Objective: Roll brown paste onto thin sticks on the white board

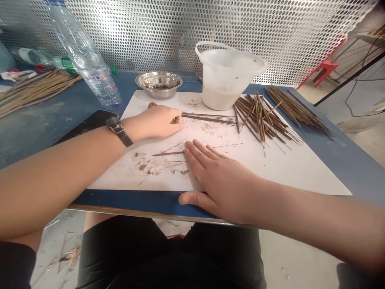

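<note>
My left hand (161, 121), wearing a watch at the wrist, is closed with fingers curled around the near ends of a bundle of thin dark sticks (210, 117). A brown lump of paste (152, 105) shows just behind that hand. My right hand (219, 176) lies flat, fingers stretched out, pressing on a brown-coated incense stick (168, 153) on the white board (285, 172). Its bare thin end runs out beyond my fingertips. Brown crumbs (142, 167) are scattered left of my right hand. Coated incense sticks (261, 116) lie piled at the right.
A white plastic bucket (221, 76) with cloudy liquid and a metal bowl (159, 85) with dark bits stand at the back. More incense sticks (296, 106) lie far right. A water bottle (87, 60) stands left, near a bundle of tan sticks (36, 90). Perforated metal (144, 32) forms the back.
</note>
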{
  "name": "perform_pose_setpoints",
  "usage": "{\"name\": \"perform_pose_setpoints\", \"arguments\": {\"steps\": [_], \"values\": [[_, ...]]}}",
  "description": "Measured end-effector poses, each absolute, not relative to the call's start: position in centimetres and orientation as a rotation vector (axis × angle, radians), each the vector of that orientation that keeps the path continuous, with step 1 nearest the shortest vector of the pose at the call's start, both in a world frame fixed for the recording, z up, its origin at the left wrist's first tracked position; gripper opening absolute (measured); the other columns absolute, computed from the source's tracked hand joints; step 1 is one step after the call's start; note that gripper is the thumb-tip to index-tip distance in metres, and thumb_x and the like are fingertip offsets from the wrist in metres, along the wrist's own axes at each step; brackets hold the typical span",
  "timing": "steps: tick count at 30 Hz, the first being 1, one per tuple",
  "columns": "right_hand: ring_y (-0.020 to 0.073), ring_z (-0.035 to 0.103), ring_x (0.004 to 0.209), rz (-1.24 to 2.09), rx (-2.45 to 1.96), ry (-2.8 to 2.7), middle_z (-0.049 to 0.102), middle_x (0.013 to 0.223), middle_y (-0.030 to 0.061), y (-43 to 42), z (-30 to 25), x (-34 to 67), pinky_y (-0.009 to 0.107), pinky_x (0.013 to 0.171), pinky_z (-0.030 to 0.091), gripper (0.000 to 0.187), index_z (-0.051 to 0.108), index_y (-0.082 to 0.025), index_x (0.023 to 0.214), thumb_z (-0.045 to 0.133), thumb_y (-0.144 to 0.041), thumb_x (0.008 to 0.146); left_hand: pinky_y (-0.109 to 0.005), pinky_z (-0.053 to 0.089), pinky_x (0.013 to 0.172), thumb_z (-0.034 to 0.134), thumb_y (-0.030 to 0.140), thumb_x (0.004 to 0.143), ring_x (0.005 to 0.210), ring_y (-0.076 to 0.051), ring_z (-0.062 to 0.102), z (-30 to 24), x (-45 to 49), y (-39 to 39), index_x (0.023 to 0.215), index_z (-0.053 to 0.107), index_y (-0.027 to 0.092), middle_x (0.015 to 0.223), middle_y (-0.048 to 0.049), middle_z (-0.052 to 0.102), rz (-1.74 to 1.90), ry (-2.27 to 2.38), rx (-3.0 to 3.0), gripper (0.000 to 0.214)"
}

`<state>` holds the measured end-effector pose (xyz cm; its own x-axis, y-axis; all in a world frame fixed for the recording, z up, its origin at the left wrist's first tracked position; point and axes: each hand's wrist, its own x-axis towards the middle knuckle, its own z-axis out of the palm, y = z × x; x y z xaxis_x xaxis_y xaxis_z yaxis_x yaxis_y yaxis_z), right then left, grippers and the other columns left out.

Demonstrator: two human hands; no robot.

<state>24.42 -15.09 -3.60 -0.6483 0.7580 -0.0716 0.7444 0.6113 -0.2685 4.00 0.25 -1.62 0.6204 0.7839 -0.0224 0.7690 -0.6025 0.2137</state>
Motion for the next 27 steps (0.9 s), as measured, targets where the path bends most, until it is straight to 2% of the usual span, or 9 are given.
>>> {"name": "perform_pose_setpoints", "arguments": {"steps": [3,9,14,20,24,27], "values": [[0.0470,0.020,0.174,0.387,-1.301,-2.748,0.024,0.184,0.0287,-14.7,-4.0,24.5,0.066,0.139,0.027,0.113,0.032,0.001,0.177,0.029,-0.087,0.107,-0.039,0.039,0.079,0.061,0.048,0.099,0.071,-0.025,0.059,-1.7,4.0,0.3,0.079,0.059,0.026,0.069,-0.0040,0.065,0.100,1.280,2.641,0.029],[0.0479,0.017,0.174,0.399,-1.368,-2.760,0.021,0.184,0.0314,-14.2,-3.6,24.2,0.067,0.140,0.026,0.118,0.030,0.007,0.176,0.027,-0.089,0.106,-0.039,0.039,0.080,0.062,0.046,0.098,0.068,-0.025,0.056,-1.6,4.1,0.2,0.078,0.059,0.025,0.068,-0.0038,0.064,0.088,1.307,2.647,0.029],[0.0473,0.020,0.173,0.356,-1.342,-2.764,0.026,0.184,0.0292,-15.2,-3.7,24.6,0.067,0.139,0.029,0.113,0.033,0.002,0.176,0.026,-0.087,0.107,-0.039,0.040,0.081,0.063,0.046,0.098,0.070,-0.025,0.058,-1.4,4.2,0.0,0.079,0.060,0.025,0.069,-0.0039,0.064,0.091,1.299,2.638,0.029],[0.0478,0.015,0.174,0.360,-1.391,-2.753,0.020,0.184,0.0312,-13.6,-3.8,24.4,0.067,0.141,0.023,0.120,0.028,0.007,0.176,0.025,-0.089,0.105,-0.038,0.038,0.077,0.065,0.046,0.098,0.068,-0.024,0.056,-1.5,4.1,0.1,0.078,0.057,0.025,0.067,-0.0034,0.063,0.103,1.311,2.635,0.030],[0.0467,0.022,0.173,0.332,-1.381,-2.788,0.026,0.183,0.0301,-15.3,-3.8,24.6,0.063,0.140,0.029,0.117,0.034,0.005,0.175,0.025,-0.088,0.105,-0.038,0.039,0.078,0.066,0.045,0.098,0.067,-0.024,0.056,-1.5,4.1,0.1,0.077,0.057,0.025,0.065,-0.0024,0.060,0.103,1.302,2.638,0.030],[0.0490,0.026,0.172,0.271,-1.366,-2.770,0.032,0.181,0.0318,-15.1,-3.8,25.0,0.068,0.138,0.030,0.116,0.038,0.005,0.173,0.024,-0.088,0.106,-0.038,0.039,0.079,0.066,0.044,0.098,0.067,-0.023,0.055,-1.4,4.1,0.0,0.078,0.058,0.025,0.065,-0.0021,0.060,0.096,1.310,2.623,0.028]]}}
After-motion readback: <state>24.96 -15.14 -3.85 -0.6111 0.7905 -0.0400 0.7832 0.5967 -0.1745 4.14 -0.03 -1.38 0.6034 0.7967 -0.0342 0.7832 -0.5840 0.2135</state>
